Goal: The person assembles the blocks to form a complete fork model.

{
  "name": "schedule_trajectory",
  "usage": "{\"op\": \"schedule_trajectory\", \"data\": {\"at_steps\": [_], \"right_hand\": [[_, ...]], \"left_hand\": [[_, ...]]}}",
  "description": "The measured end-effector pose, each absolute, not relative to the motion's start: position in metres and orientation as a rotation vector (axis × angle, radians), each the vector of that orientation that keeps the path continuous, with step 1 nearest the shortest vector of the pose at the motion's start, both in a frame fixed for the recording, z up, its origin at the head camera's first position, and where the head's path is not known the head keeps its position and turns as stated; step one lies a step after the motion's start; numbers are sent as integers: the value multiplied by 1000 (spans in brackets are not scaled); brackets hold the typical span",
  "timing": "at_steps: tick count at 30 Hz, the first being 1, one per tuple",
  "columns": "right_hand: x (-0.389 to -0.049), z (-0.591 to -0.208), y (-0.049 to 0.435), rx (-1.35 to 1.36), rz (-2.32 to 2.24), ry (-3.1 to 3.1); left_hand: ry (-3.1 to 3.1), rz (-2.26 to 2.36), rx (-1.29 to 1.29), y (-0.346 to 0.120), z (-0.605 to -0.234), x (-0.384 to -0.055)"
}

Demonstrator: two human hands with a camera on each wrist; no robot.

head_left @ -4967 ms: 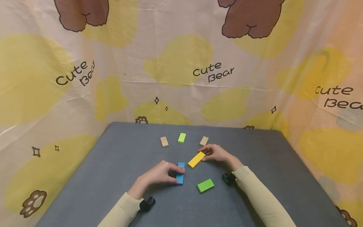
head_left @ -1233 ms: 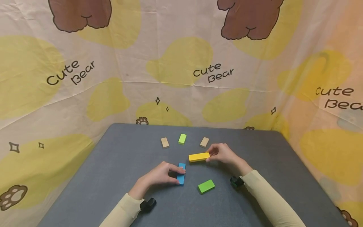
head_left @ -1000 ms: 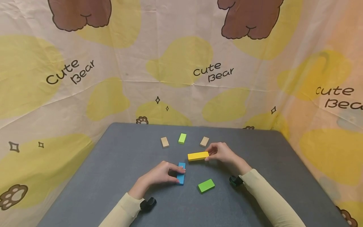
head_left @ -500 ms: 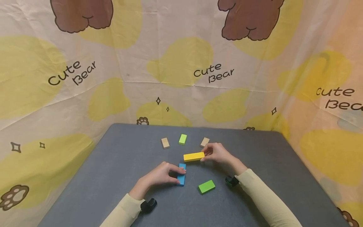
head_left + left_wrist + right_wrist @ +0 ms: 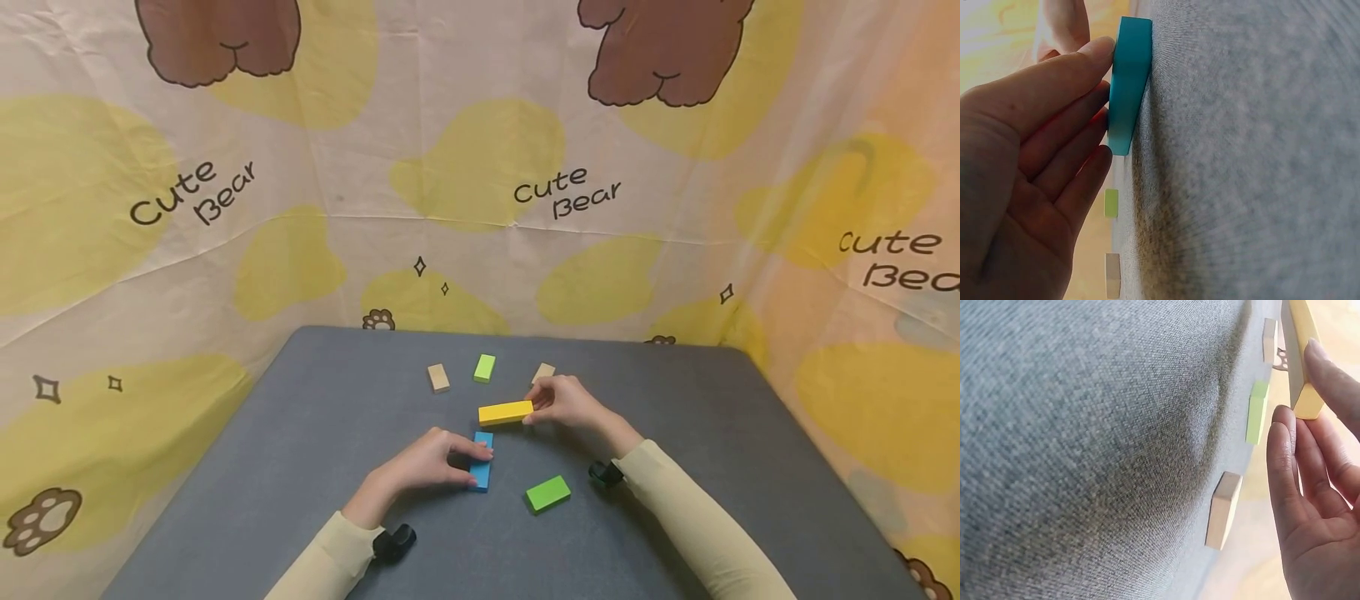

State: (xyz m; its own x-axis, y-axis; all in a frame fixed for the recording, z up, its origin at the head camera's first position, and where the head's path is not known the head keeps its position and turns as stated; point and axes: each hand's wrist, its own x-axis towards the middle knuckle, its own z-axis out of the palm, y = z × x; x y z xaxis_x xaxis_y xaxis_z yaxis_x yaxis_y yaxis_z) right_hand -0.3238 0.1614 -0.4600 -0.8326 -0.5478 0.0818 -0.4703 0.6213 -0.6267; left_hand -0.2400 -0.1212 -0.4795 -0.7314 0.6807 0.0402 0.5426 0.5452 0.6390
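Observation:
In the head view, my left hand (image 5: 429,460) lies beside a blue block (image 5: 482,477) that rests lengthwise on the grey table. Its fairly straight fingers and thumb rest on the block's upper face, as the left wrist view also shows at the blue block (image 5: 1129,87). Farther off and to the right, my right hand (image 5: 566,403) pinches one end of a long yellow block (image 5: 504,412) between thumb and fingers. The yellow block (image 5: 1305,375) is raised over the table in the right wrist view. It points left, just beyond the blue block's far end.
A green block (image 5: 547,494) lies nearer, right of the blue one. Along the back are a wooden block (image 5: 438,378), a light green block (image 5: 484,368) and another wooden block (image 5: 544,372), partly behind the right hand. A printed cloth (image 5: 465,167) rises behind the grey table (image 5: 345,375).
Over five seconds, the right hand has turned the yellow block from slanting to nearly crosswise. In the last second it has moved left with it. The left hand and blue block have stayed put.

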Motion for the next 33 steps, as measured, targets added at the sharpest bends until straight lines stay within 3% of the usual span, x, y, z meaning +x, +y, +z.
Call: {"op": "schedule_trajectory", "data": {"at_steps": [33], "right_hand": [[-331, -460, 139, -840, -937, 2695]], "left_hand": [[2560, 952, 1042, -123, -482, -242]]}}
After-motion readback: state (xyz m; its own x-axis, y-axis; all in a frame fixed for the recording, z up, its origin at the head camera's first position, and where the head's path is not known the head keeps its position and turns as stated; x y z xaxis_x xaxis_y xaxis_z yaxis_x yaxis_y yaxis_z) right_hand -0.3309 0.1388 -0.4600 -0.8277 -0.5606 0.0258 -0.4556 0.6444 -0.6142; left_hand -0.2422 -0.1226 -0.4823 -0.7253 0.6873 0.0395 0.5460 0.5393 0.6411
